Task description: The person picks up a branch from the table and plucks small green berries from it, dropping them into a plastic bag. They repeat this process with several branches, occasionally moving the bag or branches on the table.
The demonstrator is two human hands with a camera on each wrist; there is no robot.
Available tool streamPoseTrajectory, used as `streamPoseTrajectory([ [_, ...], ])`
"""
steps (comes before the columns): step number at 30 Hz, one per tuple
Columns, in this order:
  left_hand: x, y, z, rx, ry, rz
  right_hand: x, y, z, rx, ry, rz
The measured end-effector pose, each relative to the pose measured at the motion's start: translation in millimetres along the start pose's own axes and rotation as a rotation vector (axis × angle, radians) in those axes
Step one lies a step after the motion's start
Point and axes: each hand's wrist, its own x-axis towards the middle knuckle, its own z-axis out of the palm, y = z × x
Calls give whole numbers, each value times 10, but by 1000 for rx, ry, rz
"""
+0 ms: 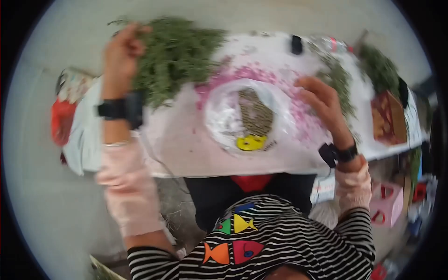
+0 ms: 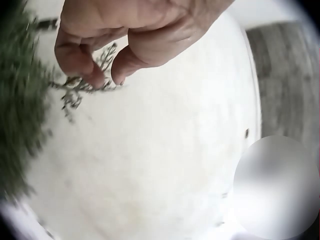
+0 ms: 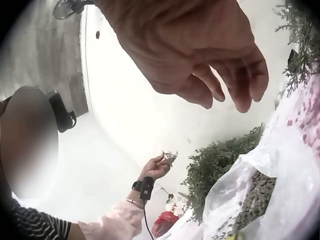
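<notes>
My left hand [image 1: 122, 53] is raised at the left edge of a big heap of green sprigs [image 1: 179, 56] on the table. In the left wrist view, its thumb and fingers pinch a small leafy sprig [image 2: 74, 94], apart from the heap. My right hand [image 1: 322, 100] hovers right of a bowl lined with clear plastic [image 1: 217, 112], its fingers loosely bent and nothing between them in the right wrist view. Small grey-green pieces [image 1: 255, 112] lie in the bowl, with a yellow patch [image 1: 252, 142] showing at its near side.
Pink bits [image 1: 252, 72] are scattered around the bowl on the white tablecloth [image 1: 172, 154]. More greenery [image 1: 338, 81] lies at the right, near a plastic bottle [image 1: 333, 45] and a cardboard box [image 1: 388, 119]. A red bag [image 1: 63, 121] is beyond the left edge.
</notes>
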Motion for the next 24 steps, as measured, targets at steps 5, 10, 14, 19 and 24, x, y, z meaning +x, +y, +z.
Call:
streamPoseTrajectory([
  [5,660,-194,-1236,669,-117,327,-291,61,-126,-226,110,60],
  [10,200,-271,-476,233,225,41,-411,84,-133,-322,114,104],
  [14,-690,-435,682,231,-187,-52,-238,202,-297,-748,382,-142],
  [19,-1318,-900,1465,140,-516,-286,163,546,-206,-1173,425,-382],
  [24,-1593,-1248,1689,30,-631,-430,155,528,-192,-1118,86,-178],
])
